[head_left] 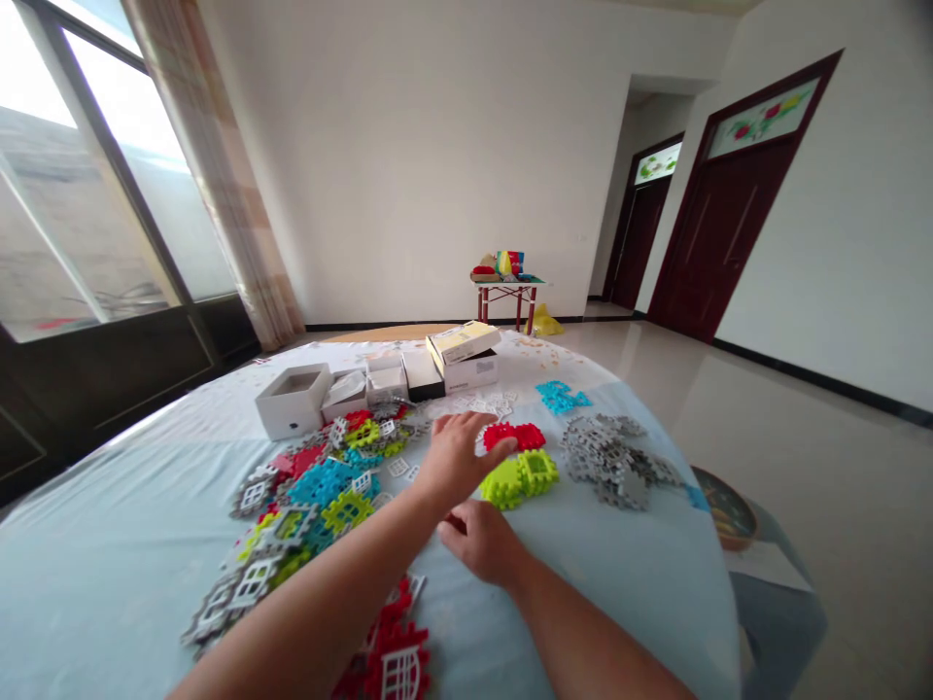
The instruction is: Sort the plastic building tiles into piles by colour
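Note:
My left hand [458,455] is stretched over the middle of the table, its thumb apart from its fingers and nothing seen in it. Just beyond its thumb lie red interlocking plastic building pieces [526,437]. Lime-green pieces [510,484] sit to the right of both hands. My right hand [482,541] is lower and nearer to me, with its fingers curled in; whatever they may hold is hidden. To the left spreads a mixed heap of blue pieces [325,480], along with grey, red and green ones, some fitted with white window frames [255,580]. My left forearm covers part of it.
A grey pile [616,457] and a small blue group [560,397] lie toward the right. White open boxes [295,413] line the back, with white frames [481,402] before them. Beyond the table's right edge stands a stool with a round basket [736,520].

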{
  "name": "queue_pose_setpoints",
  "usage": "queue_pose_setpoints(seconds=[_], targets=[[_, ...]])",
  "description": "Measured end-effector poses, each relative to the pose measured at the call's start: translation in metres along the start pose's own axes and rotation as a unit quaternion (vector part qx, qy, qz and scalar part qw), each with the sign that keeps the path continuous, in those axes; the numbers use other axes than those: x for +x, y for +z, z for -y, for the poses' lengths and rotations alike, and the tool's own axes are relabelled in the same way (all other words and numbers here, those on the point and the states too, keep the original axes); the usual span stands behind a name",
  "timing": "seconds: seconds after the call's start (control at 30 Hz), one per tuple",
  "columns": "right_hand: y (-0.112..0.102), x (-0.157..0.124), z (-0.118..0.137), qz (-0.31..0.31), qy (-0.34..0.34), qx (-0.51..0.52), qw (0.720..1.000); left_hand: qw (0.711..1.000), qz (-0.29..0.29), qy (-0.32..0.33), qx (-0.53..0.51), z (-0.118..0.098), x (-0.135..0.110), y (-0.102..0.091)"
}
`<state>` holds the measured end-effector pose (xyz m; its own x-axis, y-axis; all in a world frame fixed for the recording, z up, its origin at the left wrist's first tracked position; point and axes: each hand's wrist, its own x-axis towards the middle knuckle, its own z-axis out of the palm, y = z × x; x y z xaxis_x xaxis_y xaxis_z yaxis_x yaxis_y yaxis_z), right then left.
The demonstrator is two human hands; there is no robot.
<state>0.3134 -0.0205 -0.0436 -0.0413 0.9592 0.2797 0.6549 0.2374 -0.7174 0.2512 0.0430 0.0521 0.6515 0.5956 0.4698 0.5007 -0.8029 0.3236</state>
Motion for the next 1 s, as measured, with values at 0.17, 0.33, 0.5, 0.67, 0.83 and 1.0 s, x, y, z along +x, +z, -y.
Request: queue_pose_setpoints(seconds=[0.17, 0.33, 0.5, 0.67, 0.83, 1.0], targets=[[0.001, 0.000, 0.000, -0.006, 0.001, 0.005, 1.000, 0.989, -0.096, -0.104, -0.049, 0.064, -0.046, -0.067], [0.005, 0.000, 0.000, -0.002, -0.011, 0.010, 1.000, 0.924, -0.224, -0.298, -0.090, 0.155, -0.103, -0.105], [0.005, -0.004, 0.023, -0.005, -0.098, 0.008, 0.995, 0.870, -0.306, -0.370, -0.115, 0.212, -0.149, -0.102], [0.010, -0.017, 0.061, 0.067, -0.232, -0.044, 0.969, 0.845, -0.315, -0.409, -0.143, 0.230, -0.167, -0.081], [0.023, -0.028, 0.080, 0.157, -0.300, -0.133, 0.931, 0.841, -0.301, -0.427, -0.142, 0.229, -0.166, -0.075], [0.027, -0.026, 0.078, 0.178, -0.277, -0.184, 0.926, 0.846, -0.287, -0.427, -0.140, 0.225, -0.166, -0.076]])
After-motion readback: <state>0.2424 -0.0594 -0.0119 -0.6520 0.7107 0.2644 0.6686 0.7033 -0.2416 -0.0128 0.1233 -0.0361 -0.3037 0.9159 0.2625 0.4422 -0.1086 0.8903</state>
